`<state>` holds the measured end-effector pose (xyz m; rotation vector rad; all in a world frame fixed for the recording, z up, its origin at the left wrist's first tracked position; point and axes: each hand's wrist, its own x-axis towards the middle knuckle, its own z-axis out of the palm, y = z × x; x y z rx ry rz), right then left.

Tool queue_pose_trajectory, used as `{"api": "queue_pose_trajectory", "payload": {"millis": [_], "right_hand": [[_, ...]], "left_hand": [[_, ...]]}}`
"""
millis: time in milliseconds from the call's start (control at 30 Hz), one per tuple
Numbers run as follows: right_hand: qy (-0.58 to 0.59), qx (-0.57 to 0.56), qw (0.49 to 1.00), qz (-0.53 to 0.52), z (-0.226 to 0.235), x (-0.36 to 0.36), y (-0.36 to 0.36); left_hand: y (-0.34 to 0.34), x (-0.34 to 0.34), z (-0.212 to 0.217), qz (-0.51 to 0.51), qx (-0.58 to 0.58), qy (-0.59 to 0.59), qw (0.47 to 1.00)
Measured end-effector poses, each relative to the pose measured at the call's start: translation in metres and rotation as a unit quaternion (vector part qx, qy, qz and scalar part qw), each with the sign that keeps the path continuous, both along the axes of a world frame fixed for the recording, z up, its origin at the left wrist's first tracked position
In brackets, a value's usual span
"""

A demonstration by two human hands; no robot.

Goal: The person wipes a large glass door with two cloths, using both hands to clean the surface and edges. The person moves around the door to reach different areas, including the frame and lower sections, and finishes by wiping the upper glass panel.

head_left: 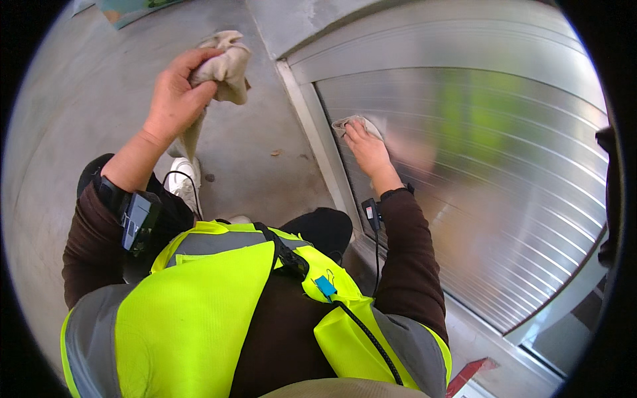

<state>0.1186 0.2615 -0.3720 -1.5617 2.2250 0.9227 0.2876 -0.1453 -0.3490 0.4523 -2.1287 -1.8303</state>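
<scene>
My left hand [178, 93] is raised over the floor and closed around a bunched beige cloth [229, 69], one end of which hangs down below the wrist. My right hand [367, 147] presses a second, smaller cloth [340, 125] flat against a ribbed silver metal panel [531, 166], near the panel's left edge. Its fingers lie over the cloth, which sticks out around them. The panel is shiny and reflects blurred green and yellow patches.
A pale metal frame [321, 142] borders the panel beside a grey concrete floor [86, 119]. My white shoe [183, 180] is below the left hand. Cables run along both forearms. A red object [470, 375] lies at the lower right, and a greenish board [129, 10] at the top left.
</scene>
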Motion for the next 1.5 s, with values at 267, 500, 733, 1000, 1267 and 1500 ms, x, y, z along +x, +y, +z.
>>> {"api": "queue_pose_trajectory", "payload": {"millis": [267,500,733,1000,1267,1500], "right_hand": [[0.129,-0.127,0.983,0.001,0.159,0.028,0.044],[0.378,-0.226,0.898,-0.005,0.292,0.051,0.063],[0.237,-0.166,0.957,-0.024,0.221,0.028,0.056],[0.034,-0.023,0.996,-0.079,0.069,0.038,0.054],[-0.056,-0.002,0.998,-0.017,-0.008,0.0,0.117],[-0.076,0.216,0.967,-0.114,0.045,0.035,0.097]], "left_hand": [[0.021,-0.038,0.011,-0.029,-0.014,0.028,0.999],[0.038,-0.073,0.013,-0.07,-0.02,-0.001,0.997],[0.038,-0.074,0.018,-0.077,0.028,-0.041,0.996],[0.023,-0.047,0.029,-0.055,-0.164,0.041,0.984],[0.013,-0.037,0.04,-0.013,-0.111,0.036,0.993],[0.009,-0.042,0.026,-0.028,-0.1,0.071,0.992]]}}
